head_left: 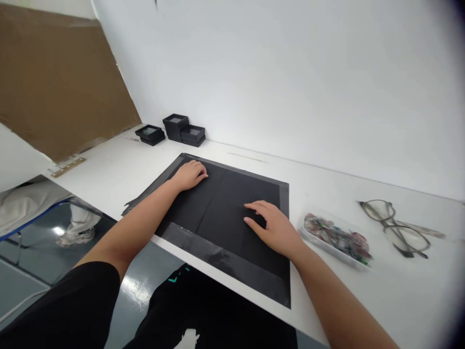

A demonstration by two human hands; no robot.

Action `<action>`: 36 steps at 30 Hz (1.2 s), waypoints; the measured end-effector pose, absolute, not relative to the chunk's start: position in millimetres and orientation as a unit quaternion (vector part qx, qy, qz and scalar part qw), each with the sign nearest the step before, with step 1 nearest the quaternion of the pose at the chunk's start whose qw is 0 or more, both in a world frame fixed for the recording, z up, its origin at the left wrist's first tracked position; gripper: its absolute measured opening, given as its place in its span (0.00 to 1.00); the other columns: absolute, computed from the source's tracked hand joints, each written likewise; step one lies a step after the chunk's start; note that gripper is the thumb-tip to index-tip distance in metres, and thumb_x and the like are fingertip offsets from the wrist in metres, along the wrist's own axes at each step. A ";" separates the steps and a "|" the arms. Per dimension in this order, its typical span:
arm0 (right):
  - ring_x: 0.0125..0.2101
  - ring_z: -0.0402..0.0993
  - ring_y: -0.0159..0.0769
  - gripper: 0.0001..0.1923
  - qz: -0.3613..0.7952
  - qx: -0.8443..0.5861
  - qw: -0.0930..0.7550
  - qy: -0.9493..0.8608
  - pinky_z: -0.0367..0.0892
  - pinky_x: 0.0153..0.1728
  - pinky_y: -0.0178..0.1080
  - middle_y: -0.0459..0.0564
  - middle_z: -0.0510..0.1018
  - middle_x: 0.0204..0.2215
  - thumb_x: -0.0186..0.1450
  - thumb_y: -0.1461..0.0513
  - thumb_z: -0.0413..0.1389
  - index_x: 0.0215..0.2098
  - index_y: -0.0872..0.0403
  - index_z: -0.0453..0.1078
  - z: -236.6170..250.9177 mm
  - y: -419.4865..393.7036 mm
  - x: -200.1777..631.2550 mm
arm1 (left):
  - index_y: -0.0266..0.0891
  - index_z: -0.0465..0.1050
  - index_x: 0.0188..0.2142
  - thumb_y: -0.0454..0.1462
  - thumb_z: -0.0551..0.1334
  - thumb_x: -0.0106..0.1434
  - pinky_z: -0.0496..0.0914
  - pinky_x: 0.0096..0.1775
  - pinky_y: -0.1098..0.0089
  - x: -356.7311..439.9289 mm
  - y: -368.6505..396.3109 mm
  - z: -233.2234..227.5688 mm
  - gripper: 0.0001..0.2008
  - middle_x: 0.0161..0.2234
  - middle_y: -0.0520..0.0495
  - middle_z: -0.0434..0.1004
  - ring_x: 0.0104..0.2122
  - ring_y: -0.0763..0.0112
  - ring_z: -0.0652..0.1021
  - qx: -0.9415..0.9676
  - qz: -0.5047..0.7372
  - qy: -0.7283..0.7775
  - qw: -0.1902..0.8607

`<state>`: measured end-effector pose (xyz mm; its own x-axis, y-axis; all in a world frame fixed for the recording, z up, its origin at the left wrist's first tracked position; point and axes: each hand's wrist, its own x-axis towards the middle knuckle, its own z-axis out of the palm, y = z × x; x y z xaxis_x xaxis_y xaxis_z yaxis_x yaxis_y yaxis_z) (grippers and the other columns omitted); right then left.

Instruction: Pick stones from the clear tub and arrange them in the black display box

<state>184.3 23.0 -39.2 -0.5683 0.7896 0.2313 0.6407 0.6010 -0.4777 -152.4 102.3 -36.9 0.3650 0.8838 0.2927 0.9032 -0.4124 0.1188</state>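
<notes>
Left fingers (199,167) and right fingers (258,205), black mat (220,211) directly beneath.

Black mat (227,208) on a white table (109,165)

The left hand (189,175), fingers loosely bent, rests on the mat's far left part. The right hand (272,227), thumb and fingers apart, lies over its right part; contact is hard to tell. A shiny strip (225,257) runs along the mat's near edge. Just right of the mat is a clear tray (331,251) of small pieces (336,234), with eyeglasses (385,223) farther right. Small black boxes (175,130) stand beyond the mat's far left corner.
</notes>
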 end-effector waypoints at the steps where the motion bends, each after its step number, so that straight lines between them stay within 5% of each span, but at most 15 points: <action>1: 0.49 0.74 0.46 0.18 0.179 -0.412 0.214 -0.868 0.69 0.52 0.51 0.53 0.75 0.52 0.69 0.52 0.52 0.54 0.49 0.70 -39.2 23.3 184.5 | 0.37 0.73 0.38 0.43 0.55 0.69 0.67 0.48 0.60 -151.9 102.0 -38.5 0.13 0.38 0.42 0.75 0.42 0.60 0.72 -0.823 -0.160 -0.544 0.034; 10: 0.50 0.73 0.46 0.19 0.183 -0.414 0.207 -0.867 0.68 0.53 0.51 0.53 0.75 0.52 0.69 0.52 0.52 0.55 0.50 0.70 -39.4 22.9 185.7 | 0.37 0.67 0.40 0.43 0.46 0.72 0.66 0.50 0.57 -136.4 94.3 -37.4 0.15 0.42 0.40 0.72 0.43 0.59 0.70 -0.832 -0.192 -0.519 0.033; 20: 0.51 0.73 0.46 0.19 0.196 -0.411 0.204 -0.867 0.68 0.54 0.52 0.54 0.75 0.53 0.69 0.52 0.52 0.55 0.49 0.70 -37.9 24.4 187.6 | 0.38 0.71 0.39 0.46 0.45 0.73 0.66 0.50 0.62 -118.9 91.5 -31.5 0.20 0.40 0.43 0.76 0.43 0.63 0.73 -0.860 -0.168 -0.481 -0.007; 27: 0.52 0.72 0.46 0.18 0.202 -0.407 0.204 -0.867 0.68 0.54 0.54 0.53 0.75 0.53 0.70 0.52 0.51 0.54 0.48 0.70 -35.9 24.2 188.5 | 0.40 0.74 0.32 0.51 0.39 0.72 0.67 0.39 0.60 -142.1 126.0 -16.4 0.30 0.32 0.43 0.76 0.35 0.59 0.75 -0.750 -0.201 -0.628 0.045; 32: 0.52 0.72 0.47 0.17 0.191 -0.406 0.204 -0.870 0.69 0.54 0.54 0.53 0.76 0.52 0.69 0.53 0.52 0.53 0.48 0.71 -36.2 24.2 189.6 | 0.39 0.68 0.53 0.43 0.53 0.68 0.65 0.49 0.54 -183.1 177.2 -4.1 0.18 0.53 0.36 0.71 0.52 0.50 0.69 -0.684 -0.237 -0.681 0.113; 36: 0.51 0.73 0.46 0.17 0.186 -0.404 0.199 -0.873 0.70 0.53 0.54 0.53 0.76 0.52 0.69 0.54 0.52 0.53 0.47 0.71 -36.3 24.1 190.8 | 0.39 0.69 0.54 0.38 0.60 0.62 0.62 0.53 0.50 -206.7 202.6 -5.4 0.20 0.58 0.36 0.68 0.57 0.45 0.65 -0.697 -0.214 -0.675 0.110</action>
